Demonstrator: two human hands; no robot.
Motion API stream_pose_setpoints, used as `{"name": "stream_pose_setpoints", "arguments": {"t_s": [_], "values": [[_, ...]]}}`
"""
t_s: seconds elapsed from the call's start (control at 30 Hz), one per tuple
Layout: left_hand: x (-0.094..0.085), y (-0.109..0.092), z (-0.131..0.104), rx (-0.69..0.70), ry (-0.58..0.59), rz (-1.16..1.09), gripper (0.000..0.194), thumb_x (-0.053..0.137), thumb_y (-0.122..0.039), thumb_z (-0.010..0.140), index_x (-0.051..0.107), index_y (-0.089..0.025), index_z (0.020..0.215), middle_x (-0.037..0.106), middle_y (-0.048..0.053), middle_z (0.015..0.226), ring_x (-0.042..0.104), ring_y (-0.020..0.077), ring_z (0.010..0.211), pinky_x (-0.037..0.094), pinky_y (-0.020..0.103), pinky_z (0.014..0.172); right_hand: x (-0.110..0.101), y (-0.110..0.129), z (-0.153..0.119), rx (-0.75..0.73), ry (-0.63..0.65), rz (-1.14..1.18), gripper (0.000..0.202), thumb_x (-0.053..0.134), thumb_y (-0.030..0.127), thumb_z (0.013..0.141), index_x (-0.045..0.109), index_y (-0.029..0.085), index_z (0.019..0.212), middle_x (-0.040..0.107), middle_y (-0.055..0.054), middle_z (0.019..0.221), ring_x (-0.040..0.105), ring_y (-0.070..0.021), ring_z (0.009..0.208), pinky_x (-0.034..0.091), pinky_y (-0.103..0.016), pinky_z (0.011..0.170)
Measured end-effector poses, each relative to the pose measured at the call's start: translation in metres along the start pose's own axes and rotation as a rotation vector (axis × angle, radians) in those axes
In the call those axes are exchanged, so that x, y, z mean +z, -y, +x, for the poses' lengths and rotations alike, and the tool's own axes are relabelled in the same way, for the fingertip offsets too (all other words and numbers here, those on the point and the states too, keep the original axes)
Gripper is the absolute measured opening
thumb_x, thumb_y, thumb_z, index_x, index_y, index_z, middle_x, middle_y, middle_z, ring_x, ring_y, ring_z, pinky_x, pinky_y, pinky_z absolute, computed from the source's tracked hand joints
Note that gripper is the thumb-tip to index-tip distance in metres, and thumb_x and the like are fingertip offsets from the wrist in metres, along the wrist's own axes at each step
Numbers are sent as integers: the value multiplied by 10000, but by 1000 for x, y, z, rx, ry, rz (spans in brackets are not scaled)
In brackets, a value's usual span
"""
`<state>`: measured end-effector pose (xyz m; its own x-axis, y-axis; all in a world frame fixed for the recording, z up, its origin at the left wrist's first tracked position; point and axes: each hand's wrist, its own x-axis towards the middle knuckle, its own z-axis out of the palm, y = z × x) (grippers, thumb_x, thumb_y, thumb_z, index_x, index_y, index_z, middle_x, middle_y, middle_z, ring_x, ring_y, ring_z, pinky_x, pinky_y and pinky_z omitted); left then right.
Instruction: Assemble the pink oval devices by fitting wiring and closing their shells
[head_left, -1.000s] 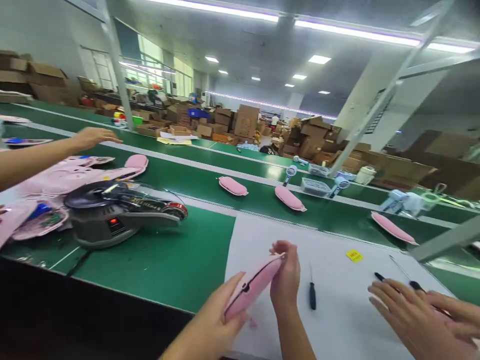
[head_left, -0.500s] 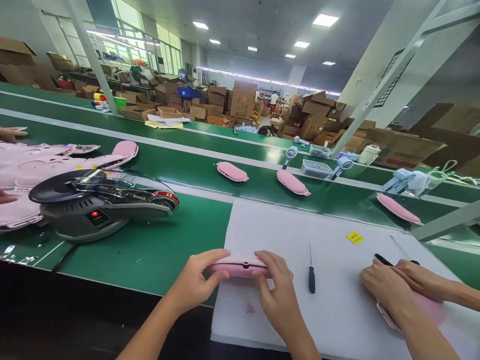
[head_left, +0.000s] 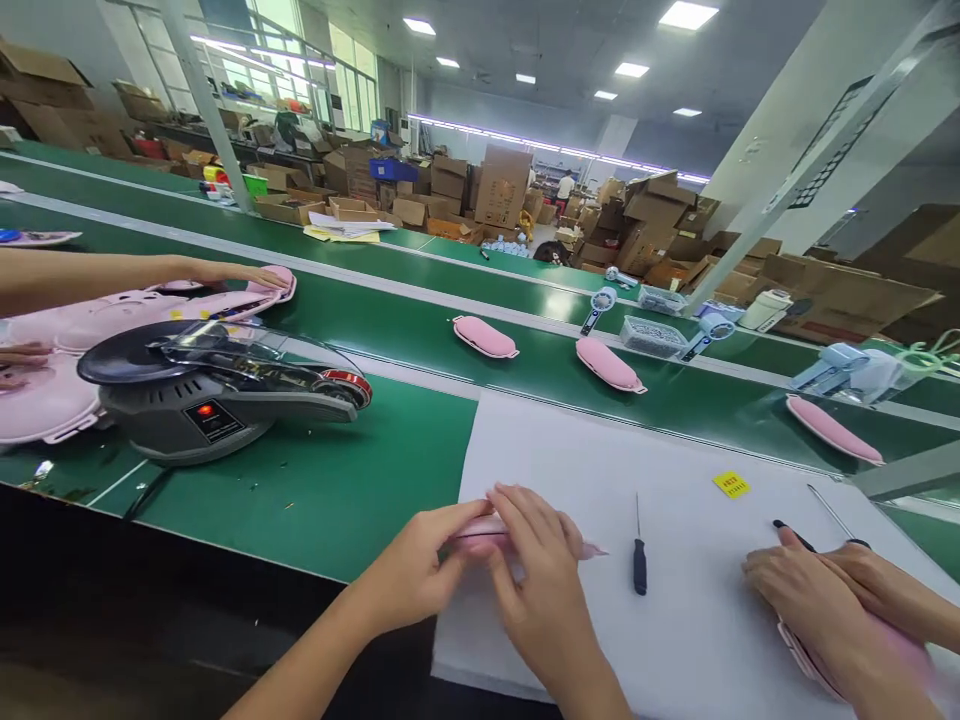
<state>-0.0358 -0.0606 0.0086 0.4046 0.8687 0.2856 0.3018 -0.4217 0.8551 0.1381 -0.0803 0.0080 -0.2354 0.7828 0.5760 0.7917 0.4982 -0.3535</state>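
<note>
Between my two hands, above the near edge of the white foam sheet [head_left: 547, 440], is a pink oval case [head_left: 480, 532] with a dark seam along its side. My left hand [head_left: 427, 560] grips its left end, thumb below and fingers on top. My right hand [head_left: 536, 560] is wrapped over the right part, hiding most of it. A pale pink tip pokes out past my right fingers. To the right of my hands a black-handled screwdriver [head_left: 639, 565] lies on the sheet.
At left stands a grey tape dispenser [head_left: 202, 400] beside piled pink shells [head_left: 45, 395], where another person's hands reach. Several pink cases, one a pink case [head_left: 486, 338], lie on the green belt. At right a co-worker's hands [head_left: 817, 590] press on another pink case. A yellow label [head_left: 730, 485] lies nearby.
My right hand has shifted over the case, which is now turned and mostly covered. The view has swung slightly left. At far left, another person's arm has reached across to the pink shells.
</note>
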Motion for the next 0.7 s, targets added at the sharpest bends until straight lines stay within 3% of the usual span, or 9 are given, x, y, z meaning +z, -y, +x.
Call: {"name": "stream_pose_setpoints", "arguments": {"t_s": [0.07, 0.17, 0.3, 0.4, 0.6, 0.7], "values": [[4, 8, -6, -68, 11, -158, 404, 549, -281, 862, 575, -189, 1254, 648, 93, 1222, 632, 218, 1080, 522, 339, 924, -1, 3, 4, -47, 74, 15, 296, 454, 203, 935, 522, 233, 1221, 645, -25, 1172, 546, -223, 1080, 317, -384, 875], [14, 22, -14, -113, -69, -249, 388, 543, -301, 865, 599, -168, 1225, 643, 100, 1229, 630, 227, 1085, 512, 364, 946, 0, 2, 7, -87, 128, 21, 253, 498, 201, 920, 540, 236, 1167, 665, -8, 1112, 566, -206, 1014, 312, -363, 835], [25, 27, -19, -1, -199, -175, 344, 478, -298, 908, 614, -188, 1204, 669, 89, 1185, 645, 210, 1055, 513, 347, 935, 4, 9, 6, -71, 12, 38, 203, 473, 134, 876, 578, 219, 1028, 681, -8, 963, 585, -193, 890, 328, -350, 797], [26, 21, -18, 91, -256, -121, 300, 478, -299, 912, 654, -167, 1116, 720, 91, 1058, 686, 195, 934, 546, 296, 834, 6, 20, 4, 61, -69, 41, 206, 447, 104, 831, 592, 205, 935, 680, -22, 883, 584, -206, 820, 343, -361, 776], [18, 12, -15, 180, -291, -9, 278, 456, -296, 925, 667, -160, 1046, 740, 78, 888, 697, 171, 770, 541, 245, 687, 1, 22, 9, 89, 75, 92, 193, 502, 130, 828, 611, 246, 938, 694, 19, 871, 601, -187, 785, 369, -350, 740], [11, 9, -18, 227, -320, 20, 246, 455, -262, 924, 656, -165, 1026, 734, 64, 860, 690, 164, 741, 530, 237, 665, -3, 23, 14, 108, 87, 147, 171, 510, 141, 825, 626, 236, 907, 689, 20, 825, 591, -177, 763, 367, -340, 712]]}}
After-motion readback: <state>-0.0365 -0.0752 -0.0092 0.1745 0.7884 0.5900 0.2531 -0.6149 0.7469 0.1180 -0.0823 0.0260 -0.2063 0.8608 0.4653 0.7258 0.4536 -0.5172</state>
